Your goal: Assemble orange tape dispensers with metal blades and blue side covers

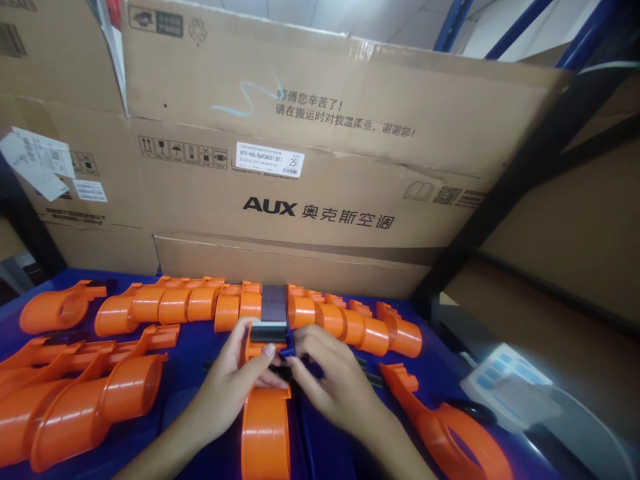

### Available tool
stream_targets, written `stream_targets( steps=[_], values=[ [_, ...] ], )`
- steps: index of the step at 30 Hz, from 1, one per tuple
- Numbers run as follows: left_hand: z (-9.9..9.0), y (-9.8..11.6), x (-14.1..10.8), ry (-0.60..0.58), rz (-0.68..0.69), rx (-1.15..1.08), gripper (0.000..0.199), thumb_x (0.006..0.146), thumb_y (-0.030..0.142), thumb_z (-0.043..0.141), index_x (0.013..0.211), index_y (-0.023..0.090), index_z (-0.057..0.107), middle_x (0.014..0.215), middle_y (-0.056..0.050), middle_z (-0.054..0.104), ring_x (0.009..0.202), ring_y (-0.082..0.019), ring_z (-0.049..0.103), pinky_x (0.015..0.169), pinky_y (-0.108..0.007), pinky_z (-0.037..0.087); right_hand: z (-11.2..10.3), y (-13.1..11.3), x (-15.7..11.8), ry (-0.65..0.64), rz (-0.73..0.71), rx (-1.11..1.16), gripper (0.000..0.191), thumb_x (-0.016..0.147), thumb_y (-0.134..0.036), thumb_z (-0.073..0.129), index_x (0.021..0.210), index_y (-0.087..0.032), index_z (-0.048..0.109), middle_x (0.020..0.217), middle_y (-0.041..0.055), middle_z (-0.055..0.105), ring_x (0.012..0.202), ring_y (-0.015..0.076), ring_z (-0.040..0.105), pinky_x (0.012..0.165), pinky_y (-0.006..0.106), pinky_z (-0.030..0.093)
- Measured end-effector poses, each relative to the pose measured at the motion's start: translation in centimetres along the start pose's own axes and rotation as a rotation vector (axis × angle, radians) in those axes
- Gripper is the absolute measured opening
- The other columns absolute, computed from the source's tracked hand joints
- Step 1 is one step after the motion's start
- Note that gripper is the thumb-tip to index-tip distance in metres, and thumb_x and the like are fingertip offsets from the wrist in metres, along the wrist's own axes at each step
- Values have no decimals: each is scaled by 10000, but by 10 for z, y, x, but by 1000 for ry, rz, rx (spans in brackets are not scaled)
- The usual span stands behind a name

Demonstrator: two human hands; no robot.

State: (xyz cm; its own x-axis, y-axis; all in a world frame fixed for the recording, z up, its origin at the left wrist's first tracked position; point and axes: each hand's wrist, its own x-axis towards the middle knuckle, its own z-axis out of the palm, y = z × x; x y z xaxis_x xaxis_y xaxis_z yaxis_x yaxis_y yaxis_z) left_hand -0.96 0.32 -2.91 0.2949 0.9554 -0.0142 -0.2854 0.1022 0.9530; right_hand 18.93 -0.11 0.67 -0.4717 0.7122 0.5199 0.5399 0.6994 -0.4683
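Near the centre, my left hand (237, 370) grips the left side of an orange tape dispenser (266, 427), its thumb pressed on the front below a black roller and a pale toothed strip (269, 325). My right hand (325, 367) pinches a small dark blue part (288, 351) at the dispenser's right side. The dispenser's round orange body hangs below both hands, towards me. Behind the toothed strip stands a dark grey piece (274, 303). My left fingertips are partly hidden behind the dispenser.
Orange dispenser frames (163, 305) line the back of the blue surface (193, 333), with more at the front left (75, 413). Another (450, 433) lies at the right beside clear plastic (525, 393). A large cardboard box (200, 187) stands behind, between dark rack posts.
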Motion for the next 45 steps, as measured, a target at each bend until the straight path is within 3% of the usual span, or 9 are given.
stream_targets(
  steps=[11,13,15,19,23,27,31,38,45],
  values=[
    [4,5,-3,53,7,-98,578,860,401,768,1330,204,496,887,-69,791,752,-232,785,735,-320,613,-10,-9,-1,118,29,97,103,951,-280,616,881,-236,555,899,59,622,819,222,601,760,363,505],
    [4,9,-3,-20,-42,-118,591,878,399,750,1346,150,489,734,-76,776,656,-229,766,672,-311,605,-11,-10,-2,170,88,189,56,980,-293,568,983,-241,590,940,62,640,857,226,622,804,374,516],
    [3,11,-3,-92,-89,-161,638,881,375,749,1399,133,466,709,-84,768,624,-232,757,639,-314,605,-10,-10,-2,169,148,303,218,1004,-314,543,1214,-262,572,1080,78,674,984,243,647,897,399,516],
    [2,10,-3,-149,-136,-228,839,824,271,811,1533,291,364,1052,-109,772,678,-233,777,642,-340,628,-8,-11,-1,0,186,581,530,1007,-435,559,1492,-306,391,1308,101,643,1220,279,609,1038,452,474],
    [4,10,-8,-257,-120,-222,749,858,231,774,1515,344,432,1357,-147,656,809,-251,789,742,-389,641,-7,-10,0,-82,213,718,573,961,-589,571,1439,-301,440,1169,88,649,1039,259,657,905,416,544],
    [6,12,-12,-336,-17,-213,747,777,139,826,1449,312,550,1548,-129,508,1176,-352,689,977,-476,582,-4,-10,0,36,258,629,423,959,-541,604,1283,-286,506,1092,60,597,986,218,606,858,358,555],
    [5,15,-12,-329,29,-171,544,863,212,763,1388,253,626,1519,-128,551,1351,-376,555,1050,-495,536,-2,-15,0,91,287,548,330,969,-469,614,1206,-269,499,1072,53,576,961,204,587,804,332,567],
    [4,22,-7,-240,53,-38,433,865,257,766,1293,240,707,1365,-108,693,1266,-338,637,1020,-448,563,-4,-17,2,-25,276,531,210,977,-389,620,1020,-247,472,958,8,512,806,152,591,673,271,565],
    [1,23,-3,-129,-19,-116,430,813,306,804,1220,186,732,1164,-137,780,995,-322,764,745,-356,639,-7,-9,2,55,206,300,253,1042,-369,496,1258,-240,521,1098,73,641,997,220,640,852,363,548]
  ],
)
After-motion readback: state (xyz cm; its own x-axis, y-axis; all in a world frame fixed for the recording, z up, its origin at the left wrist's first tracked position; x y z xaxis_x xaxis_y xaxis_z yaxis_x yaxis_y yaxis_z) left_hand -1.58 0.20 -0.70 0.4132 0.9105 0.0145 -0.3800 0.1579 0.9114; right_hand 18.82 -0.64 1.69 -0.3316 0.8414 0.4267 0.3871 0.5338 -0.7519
